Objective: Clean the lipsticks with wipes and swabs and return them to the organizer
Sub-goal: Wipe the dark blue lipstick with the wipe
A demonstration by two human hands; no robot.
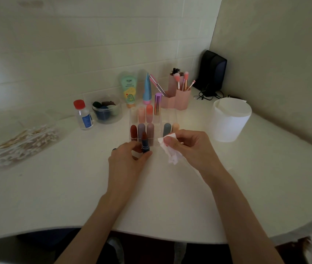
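My left hand (127, 159) grips an uncapped lipstick (145, 143) upright by its dark base, the dark red bullet pointing up. My right hand (189, 147) pinches a white wipe (171, 156) stained with red marks, just right of the lipstick and not touching it. Right behind both hands stands the clear organizer (171, 115), holding several capped lipsticks in red, mauve, pink, orange, grey and peach. A bag of cotton swabs (25, 142) lies at the left of the table.
A white wipe canister (229, 121) stands at the right. Behind the organizer are a red-capped clear bottle (83, 115), a clear tub of sponges (106, 109), a green tube, a blue tube and a pink brush holder (178, 96). A black device sits in the corner.
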